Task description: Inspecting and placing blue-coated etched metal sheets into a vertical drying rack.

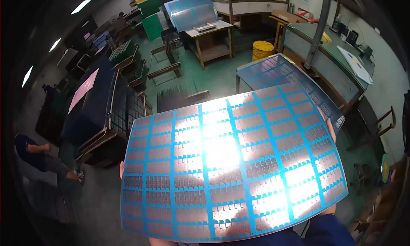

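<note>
A large copper-coloured circuit board panel (188,173) with a blue printed grid is held up in front of me, tilted, with bright light glaring off its middle. My left hand (121,169) grips its left edge; only a bit of the fingers shows past the rim. On the opposite side, my right hand (331,130) is closed round the right edge, its fingers partly seen. The panel hides most of both hands and forearms. Just beyond its upper right edge, a similar patterned panel (267,71) lies on a stand.
A wooden table (213,34) holds a leaning blue-patterned sheet (192,11). At right runs a long workbench (307,39) with a metal post (318,30); a yellow bin (262,50) stands beside it. Racks (130,103) line the left, where another person (36,154) is.
</note>
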`<state>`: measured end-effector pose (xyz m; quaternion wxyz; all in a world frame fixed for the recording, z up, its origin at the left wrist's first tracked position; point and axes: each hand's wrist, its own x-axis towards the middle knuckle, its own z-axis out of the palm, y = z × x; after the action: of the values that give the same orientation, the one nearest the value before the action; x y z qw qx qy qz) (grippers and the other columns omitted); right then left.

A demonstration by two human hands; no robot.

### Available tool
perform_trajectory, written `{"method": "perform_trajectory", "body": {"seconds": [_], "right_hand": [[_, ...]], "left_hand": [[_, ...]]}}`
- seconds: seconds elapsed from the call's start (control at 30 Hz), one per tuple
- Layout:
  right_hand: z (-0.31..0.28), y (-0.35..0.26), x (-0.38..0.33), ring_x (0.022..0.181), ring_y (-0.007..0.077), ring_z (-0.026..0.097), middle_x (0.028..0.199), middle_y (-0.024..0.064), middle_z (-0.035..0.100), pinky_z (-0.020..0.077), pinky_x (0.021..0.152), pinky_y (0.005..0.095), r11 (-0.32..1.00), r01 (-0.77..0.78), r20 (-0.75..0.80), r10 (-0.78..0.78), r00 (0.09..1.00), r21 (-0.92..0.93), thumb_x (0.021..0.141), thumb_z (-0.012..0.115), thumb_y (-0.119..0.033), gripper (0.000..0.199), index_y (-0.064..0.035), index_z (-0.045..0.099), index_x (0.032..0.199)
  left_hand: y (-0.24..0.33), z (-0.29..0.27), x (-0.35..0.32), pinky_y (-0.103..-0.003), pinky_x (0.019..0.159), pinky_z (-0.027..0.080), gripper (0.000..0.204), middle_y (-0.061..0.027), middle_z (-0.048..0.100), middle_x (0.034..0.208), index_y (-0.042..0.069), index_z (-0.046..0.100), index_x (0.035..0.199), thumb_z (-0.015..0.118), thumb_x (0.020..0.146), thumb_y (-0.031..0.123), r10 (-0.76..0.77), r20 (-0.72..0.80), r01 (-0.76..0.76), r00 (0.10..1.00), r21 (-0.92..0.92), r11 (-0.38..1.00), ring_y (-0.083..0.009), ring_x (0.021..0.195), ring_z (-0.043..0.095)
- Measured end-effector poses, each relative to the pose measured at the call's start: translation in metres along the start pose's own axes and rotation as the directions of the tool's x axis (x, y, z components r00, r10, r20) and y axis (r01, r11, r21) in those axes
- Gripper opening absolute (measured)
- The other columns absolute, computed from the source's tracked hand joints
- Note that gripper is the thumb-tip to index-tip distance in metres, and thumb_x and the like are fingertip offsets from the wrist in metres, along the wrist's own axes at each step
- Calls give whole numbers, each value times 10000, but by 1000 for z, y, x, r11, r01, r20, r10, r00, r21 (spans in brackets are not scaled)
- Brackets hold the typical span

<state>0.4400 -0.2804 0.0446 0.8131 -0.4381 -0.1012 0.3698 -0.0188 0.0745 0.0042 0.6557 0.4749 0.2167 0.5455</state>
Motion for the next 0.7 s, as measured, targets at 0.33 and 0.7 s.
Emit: {"method": "perform_trajectory", "body": {"seconds": [0.33, 0.7], "right_hand": [[-31, 14, -7, 770, 147, 640, 908, 77, 658, 521, 652, 244, 981, -33, -79, 49, 996, 190, 951, 400, -170, 258, -46, 571, 1099], [61, 77, -23, 1026, 226, 582, 1169, 98, 544, 468, 918, 378, 936, 242, 26, -257, 966, 257, 894, 502, -73, 480, -15, 320, 1334]], "left_hand": [[-21, 134, -25, -399, 1072, 247, 468, -102, 381, 1362, 36, 320, 1346, 345, 977, 322, -193, 76, 207, 978, -346, 915, -228, 1274, 331], [-40, 187, -78, -374, 939, 449, 387, -10, 598, 1070, 98, 404, 1267, 540, 907, 139, -495, 142, 499, 857, -464, 732, -120, 1036, 555]]}}
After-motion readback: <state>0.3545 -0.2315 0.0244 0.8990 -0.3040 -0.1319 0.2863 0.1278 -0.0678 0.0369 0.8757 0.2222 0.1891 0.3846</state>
